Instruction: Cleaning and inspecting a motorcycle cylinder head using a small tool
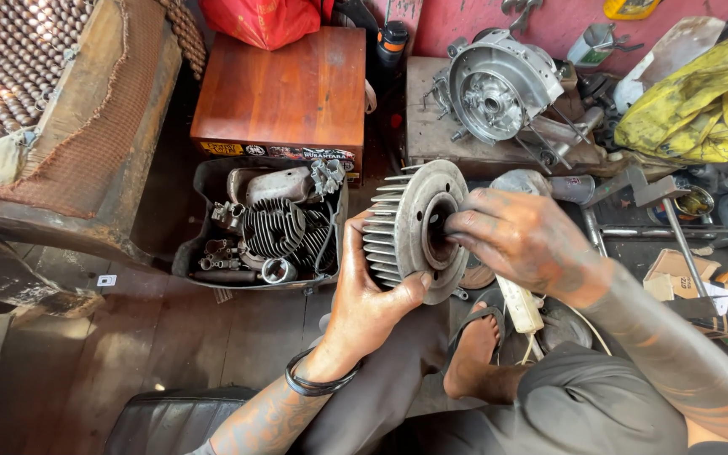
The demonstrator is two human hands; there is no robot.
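My left hand [366,295] grips a grey finned engine cylinder [410,226] from below and behind, thumb on its round flange. My right hand [516,240], dark with grease, has its fingertips inside the cylinder's bore. The cylinder is held in the air above my knees, flange facing right. A black band circles my left wrist.
A black tub [212,253] of engine parts sits on the floor to the left. Behind it stands a wooden box [284,88]. An engine casing [495,88] rests on a bench at the back. Yellow cloth [701,105], tools and cardboard lie at right. My sandalled foot [473,345] is below.
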